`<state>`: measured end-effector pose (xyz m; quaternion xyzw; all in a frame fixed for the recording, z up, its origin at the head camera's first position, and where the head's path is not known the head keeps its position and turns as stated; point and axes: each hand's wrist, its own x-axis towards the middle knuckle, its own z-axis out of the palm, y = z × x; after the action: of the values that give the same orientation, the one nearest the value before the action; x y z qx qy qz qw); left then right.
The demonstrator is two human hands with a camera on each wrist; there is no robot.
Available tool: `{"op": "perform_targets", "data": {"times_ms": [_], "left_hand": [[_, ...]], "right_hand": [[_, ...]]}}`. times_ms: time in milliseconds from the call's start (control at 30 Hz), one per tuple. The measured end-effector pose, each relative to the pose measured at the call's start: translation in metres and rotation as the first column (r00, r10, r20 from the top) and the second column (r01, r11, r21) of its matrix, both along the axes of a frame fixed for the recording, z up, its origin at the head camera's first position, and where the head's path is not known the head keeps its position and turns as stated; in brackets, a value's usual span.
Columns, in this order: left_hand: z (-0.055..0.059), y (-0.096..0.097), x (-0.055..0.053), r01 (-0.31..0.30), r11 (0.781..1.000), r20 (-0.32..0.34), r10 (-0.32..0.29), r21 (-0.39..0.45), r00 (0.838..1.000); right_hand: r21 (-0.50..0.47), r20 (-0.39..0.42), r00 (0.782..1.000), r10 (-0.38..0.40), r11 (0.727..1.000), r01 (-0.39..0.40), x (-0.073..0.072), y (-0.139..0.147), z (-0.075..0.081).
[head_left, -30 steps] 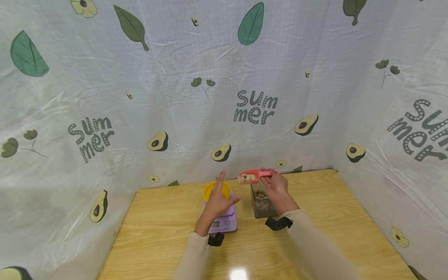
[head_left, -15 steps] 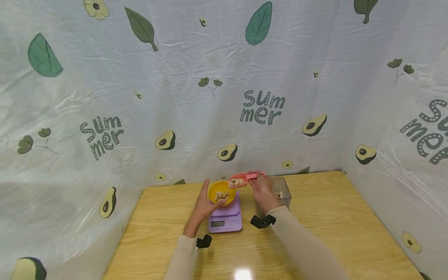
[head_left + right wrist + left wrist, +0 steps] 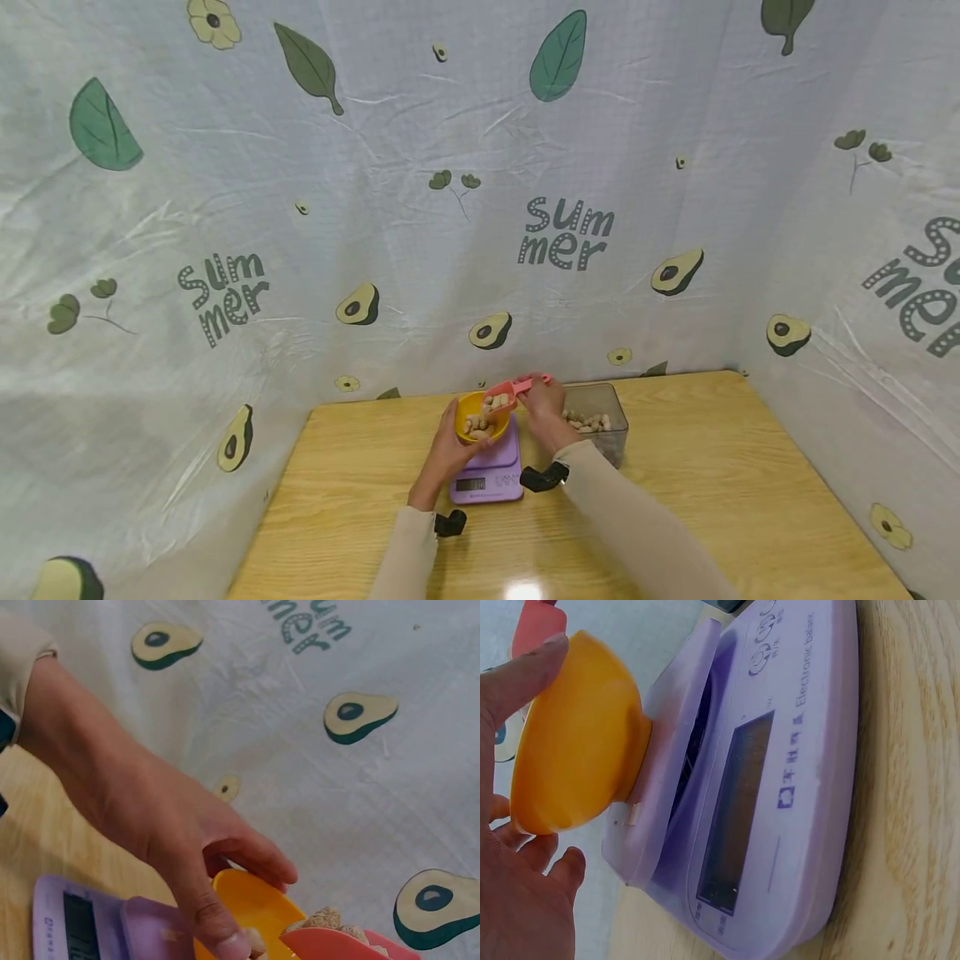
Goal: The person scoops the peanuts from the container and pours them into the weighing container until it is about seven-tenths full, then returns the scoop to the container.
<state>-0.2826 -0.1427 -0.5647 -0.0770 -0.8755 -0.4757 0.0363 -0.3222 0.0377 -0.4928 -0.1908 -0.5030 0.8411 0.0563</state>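
My left hand holds the side of a yellow bowl, thumb at the near rim and fingers around the far side. Peanuts lie in the bowl, which stands on the platform of a purple kitchen scale. With my right hand I grip the handle of a pink scoop. Its front end overlaps the bowl's right rim in the head view and tilts down to the left, with several peanuts still in it. The right hand itself is out of the right wrist view.
A clear grey container of peanuts stands on the wooden table, right of the scale and partly behind my right wrist. A patterned white sheet hangs behind and at both sides of the table.
My right hand has carried the loaded scoop left from above the container to the bowl and tilted it. My left hand has come from spread fingers to gripping the bowl.
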Motion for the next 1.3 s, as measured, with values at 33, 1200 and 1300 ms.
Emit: {"op": "perform_targets", "data": {"times_ms": [33, 1200, 1300], "left_hand": [[0.000, 0.000, 0.000, -0.001, 1.000, -0.001, 0.001, -0.008, 1.000], [0.009, -0.004, 0.009, -0.041, 0.999, -0.026, 0.041, -0.020, 0.999], [0.017, -0.002, 0.015, -0.044, 0.999, -0.054, 0.044, -0.003, 0.998]], "right_hand": [[0.019, 0.000, 1.000, 0.001, 1.000, -0.001, 0.000, -0.002, -0.001], [0.262, -0.374, 0.917, 0.138, 0.964, -0.038, 0.018, 0.039, 0.000], [0.174, -0.365, 0.927, 0.090, 0.984, -0.027, 0.022, 0.047, 0.004]]}}
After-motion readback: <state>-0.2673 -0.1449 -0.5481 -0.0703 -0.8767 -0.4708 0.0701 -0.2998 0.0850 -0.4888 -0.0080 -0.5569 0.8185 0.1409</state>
